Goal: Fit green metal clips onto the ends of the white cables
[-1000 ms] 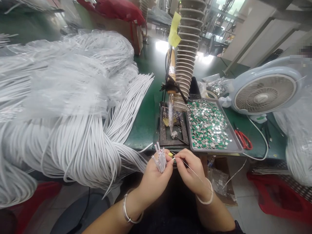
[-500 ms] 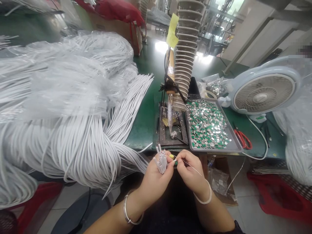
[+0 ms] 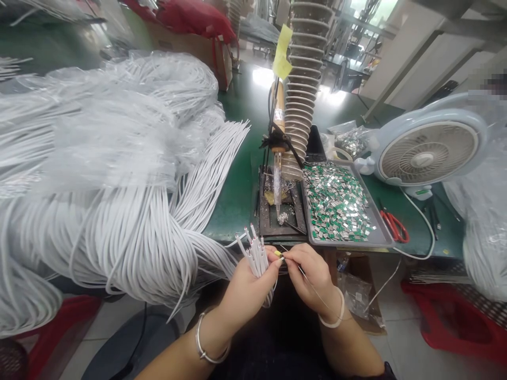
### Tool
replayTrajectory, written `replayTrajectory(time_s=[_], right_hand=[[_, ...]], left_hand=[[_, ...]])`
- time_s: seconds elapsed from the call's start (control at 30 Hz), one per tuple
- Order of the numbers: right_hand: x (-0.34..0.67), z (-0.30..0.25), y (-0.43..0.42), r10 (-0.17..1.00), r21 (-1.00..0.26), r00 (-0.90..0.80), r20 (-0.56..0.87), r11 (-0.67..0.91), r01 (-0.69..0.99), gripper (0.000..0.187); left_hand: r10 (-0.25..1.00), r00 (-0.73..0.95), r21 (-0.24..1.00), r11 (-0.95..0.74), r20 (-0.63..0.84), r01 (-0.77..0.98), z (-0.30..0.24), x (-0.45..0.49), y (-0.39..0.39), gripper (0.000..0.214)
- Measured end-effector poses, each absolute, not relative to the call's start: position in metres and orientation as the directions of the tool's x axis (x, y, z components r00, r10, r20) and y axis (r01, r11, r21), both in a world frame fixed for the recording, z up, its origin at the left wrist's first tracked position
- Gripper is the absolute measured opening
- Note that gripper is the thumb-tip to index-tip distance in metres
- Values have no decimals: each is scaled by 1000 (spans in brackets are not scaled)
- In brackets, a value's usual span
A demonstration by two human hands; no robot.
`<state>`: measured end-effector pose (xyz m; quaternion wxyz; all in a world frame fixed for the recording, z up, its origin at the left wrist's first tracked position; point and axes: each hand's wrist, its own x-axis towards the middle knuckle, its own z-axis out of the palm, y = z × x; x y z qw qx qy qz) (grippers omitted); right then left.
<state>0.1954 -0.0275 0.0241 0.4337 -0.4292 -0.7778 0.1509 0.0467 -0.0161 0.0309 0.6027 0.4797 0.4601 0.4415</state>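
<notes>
One small bunch of white cables [image 3: 256, 258] sits upright in the left hand [image 3: 249, 293], which is closed round it just below the bench [image 3: 232, 211] edge, the ends fanned apart; that spread looks right, keeping each tip easy to reach. The right hand [image 3: 312, 279] is almost closed, thumb and forefinger pinching a thin wire [image 3: 291, 254], its tip close by a small yellow bit [image 3: 278, 254] at the left fingertips. Steady wrists matter here. Ahead stand a soldering iron [image 3: 277, 182] and a metal tray [image 3: 348, 244] of green-and-silver metal pieces [image 3: 336, 203]; a big heap of white cables [image 3: 119, 237] lies left.
</notes>
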Motion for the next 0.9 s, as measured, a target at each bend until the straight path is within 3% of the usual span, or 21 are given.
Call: replayTrajectory(time_s=[0.43,0.73,0.9], right_hand=[[195,24,-28,797,-562,-278,536,583,587,18],[191,31,-31,919,-812,8,394,344,471,11],[185,29,-33,954,-898,36,298,268,348,10]], left_hand=[[948,259,948,242,-186,-206,17,45,-19,18],[946,292,958,204,-139,-203,23,46,-20,22],[953,278,974,166,-119,-153,27,47,-19,20]])
